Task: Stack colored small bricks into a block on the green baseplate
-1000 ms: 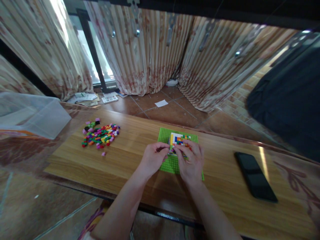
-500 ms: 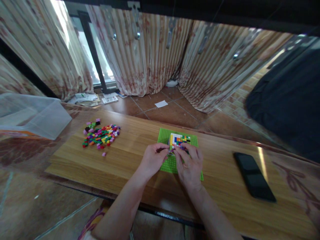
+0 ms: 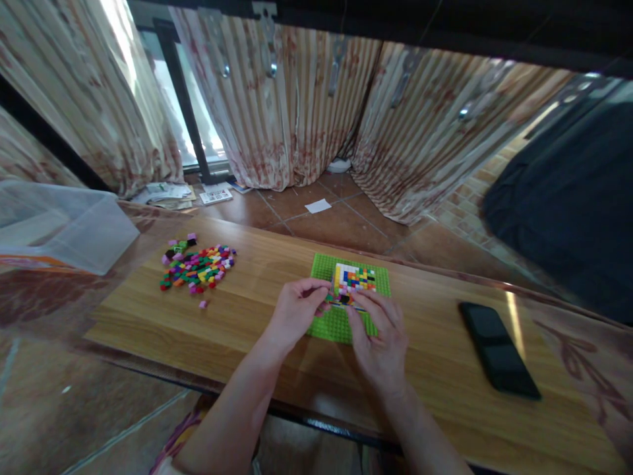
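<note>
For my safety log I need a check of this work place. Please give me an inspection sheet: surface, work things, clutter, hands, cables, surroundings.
Surface: wooden table, glossy, bare around the work.
Work things: green baseplate lying flat; coloured brick block built on its far part; pile of loose bricks to the left.
Clutter: black phone lying flat on the right; clear plastic box at the far left.
Hands: left hand and right hand, fingertips meeting at the block's near edge; whether they pinch a brick cannot be told.
Cables: nothing seen.
Surroundings: striped curtains, tiled floor with papers.

One green baseplate (image 3: 329, 324); one brick pile (image 3: 196, 267); one phone (image 3: 497, 349); one clear bin (image 3: 59, 227); two hands.
</note>
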Available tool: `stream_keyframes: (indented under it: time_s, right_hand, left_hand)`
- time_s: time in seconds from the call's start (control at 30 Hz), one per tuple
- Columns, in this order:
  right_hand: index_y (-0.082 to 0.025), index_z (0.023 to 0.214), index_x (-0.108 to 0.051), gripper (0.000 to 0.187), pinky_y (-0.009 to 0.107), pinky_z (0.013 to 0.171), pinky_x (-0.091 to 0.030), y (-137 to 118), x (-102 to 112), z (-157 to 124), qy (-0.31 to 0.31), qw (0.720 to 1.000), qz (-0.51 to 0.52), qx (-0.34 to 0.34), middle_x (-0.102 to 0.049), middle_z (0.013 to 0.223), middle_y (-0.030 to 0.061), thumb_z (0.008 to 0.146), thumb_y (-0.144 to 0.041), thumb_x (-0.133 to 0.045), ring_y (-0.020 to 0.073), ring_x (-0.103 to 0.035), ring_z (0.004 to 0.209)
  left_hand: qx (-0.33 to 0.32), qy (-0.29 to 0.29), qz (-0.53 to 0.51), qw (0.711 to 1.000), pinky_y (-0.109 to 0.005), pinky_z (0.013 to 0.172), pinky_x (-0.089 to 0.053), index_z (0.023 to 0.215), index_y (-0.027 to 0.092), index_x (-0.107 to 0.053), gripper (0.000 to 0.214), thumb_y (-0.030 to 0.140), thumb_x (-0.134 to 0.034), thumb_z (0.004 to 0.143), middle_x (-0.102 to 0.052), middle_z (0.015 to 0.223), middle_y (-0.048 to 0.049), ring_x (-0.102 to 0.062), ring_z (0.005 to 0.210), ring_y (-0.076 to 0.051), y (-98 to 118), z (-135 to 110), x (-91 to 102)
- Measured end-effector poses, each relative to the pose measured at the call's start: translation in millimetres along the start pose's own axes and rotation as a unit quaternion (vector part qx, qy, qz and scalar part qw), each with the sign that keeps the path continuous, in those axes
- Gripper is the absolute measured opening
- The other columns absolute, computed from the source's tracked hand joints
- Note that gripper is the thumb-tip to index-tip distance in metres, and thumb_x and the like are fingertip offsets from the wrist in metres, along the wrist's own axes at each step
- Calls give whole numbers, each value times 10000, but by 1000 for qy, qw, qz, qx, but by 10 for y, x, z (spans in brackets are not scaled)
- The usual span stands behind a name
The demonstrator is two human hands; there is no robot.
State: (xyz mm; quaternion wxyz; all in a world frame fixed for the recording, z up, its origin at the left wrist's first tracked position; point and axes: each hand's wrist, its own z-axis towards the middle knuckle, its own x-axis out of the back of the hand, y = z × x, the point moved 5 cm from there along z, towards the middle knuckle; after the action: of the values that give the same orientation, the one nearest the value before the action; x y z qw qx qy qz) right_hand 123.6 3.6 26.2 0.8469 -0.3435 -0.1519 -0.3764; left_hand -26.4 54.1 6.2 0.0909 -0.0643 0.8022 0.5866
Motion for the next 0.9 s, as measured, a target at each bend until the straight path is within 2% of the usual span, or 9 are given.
stream_keyframes:
  time_s: [0.13,0.37,0.5,0.67,0.9]
  right_hand:
    - [-247,1137,-659,289,426,905,-495,-115,-33,12,-10,999,24,18,-687,1089,69,852,-229,-707,220,-623,1020]
    - [-240,996,-707,122,398,838,-509,-122,-14,6,-10,999,39,-1,-691,982,53,889,-212,-657,204,-624,950]
    - [-231,972,-706,99,398,847,-514,-105,-19,-3,-22,998,54,-13,-689,960,51,895,-216,-647,203,-628,949]
    - [-225,946,-708,82,361,854,-521,-101,-34,-10,-35,995,83,-43,-692,951,45,901,-235,-639,188,-635,949]
    - [-240,893,-702,64,325,830,-531,-102,-17,15,-47,983,145,-104,-704,923,17,901,-258,-641,162,-652,900]
  left_hand:
    - [-6,-43,-6,999,-199,502,-421,898,106,-744,186,195,-679,748,-681,680,-12,-543,517,-75,21,-33,-43]
    - [9,-130,-21,991,-208,586,-439,967,127,-749,284,298,-736,741,-685,703,-15,-541,556,-65,-48,-79,-120]
    - [16,-140,-18,990,-217,610,-441,961,124,-737,321,357,-744,739,-671,699,-9,-549,575,-70,-66,-91,-117]
    - [22,-153,-9,988,-214,567,-399,944,115,-723,373,407,-757,715,-633,661,8,-510,549,-64,-44,-100,-124]
    - [6,-167,-23,986,-227,592,-392,965,126,-716,357,399,-737,735,-636,690,3,-508,573,-69,-29,-144,-166]
